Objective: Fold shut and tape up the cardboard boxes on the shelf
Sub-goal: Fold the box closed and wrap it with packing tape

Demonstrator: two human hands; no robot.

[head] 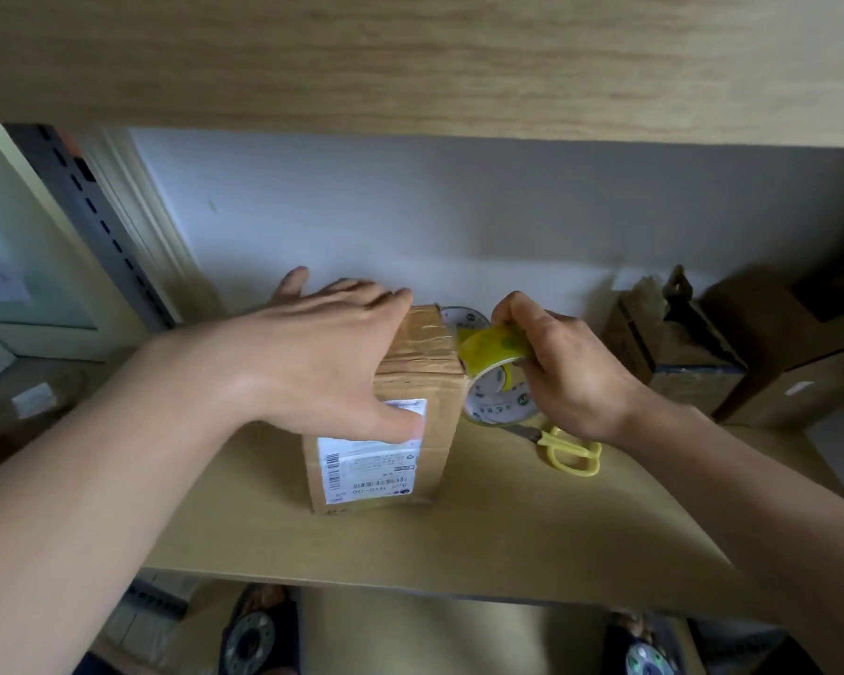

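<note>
A closed cardboard box point(386, 421) stands on the wooden shelf point(507, 538), about midway along it and closer to the back edge than the front. The left hand point(322, 362) lies flat over the box top, fingers straight and spread, thumb pressed down against the white label point(366, 460) on the near face. Just beside the box's right side, the right hand point(566, 367) grips a roll of tape point(495, 382), fingers curled round it, with a yellowish strip running from the roll onto the box's top right edge. Yellow-handled scissors point(564, 448) lie on the shelf under that wrist, their blades partly hidden by the roll. Toward the right back corner stand two more cardboard boxes point(732, 362), dim and shadowed; their flaps are hard to make out. A second roll point(464, 316) behind the box is mostly hidden.
</note>
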